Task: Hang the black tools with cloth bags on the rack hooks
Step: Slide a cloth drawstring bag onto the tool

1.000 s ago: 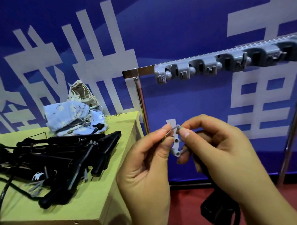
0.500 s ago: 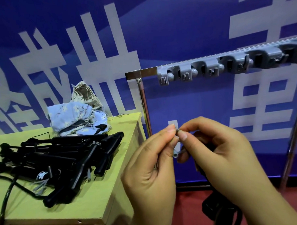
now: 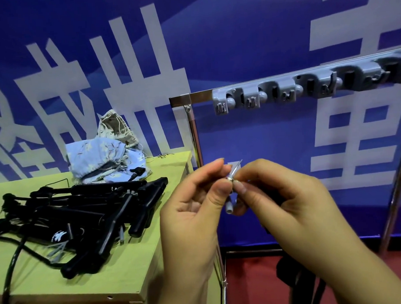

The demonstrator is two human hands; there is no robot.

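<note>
My fingers (image 3: 222, 190) of both hands pinch the tool's gray loop (image 3: 229, 204); rack hooks (image 3: 250, 101) sit above them, slightly right.

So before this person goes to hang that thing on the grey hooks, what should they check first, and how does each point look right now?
1. Both hands hold the small grey loop piece: ok, left hand and right hand pinch it.
2. Loop spread wide for a hook: cannot tell.
3. Free hooks on the grey hook rail: ok, nothing hangs there.
4. Black tool dangling below the hands, clear of the table: ok.
5. Cloth bag on this tool: cannot tell; cloth bags lie on the table.
</note>
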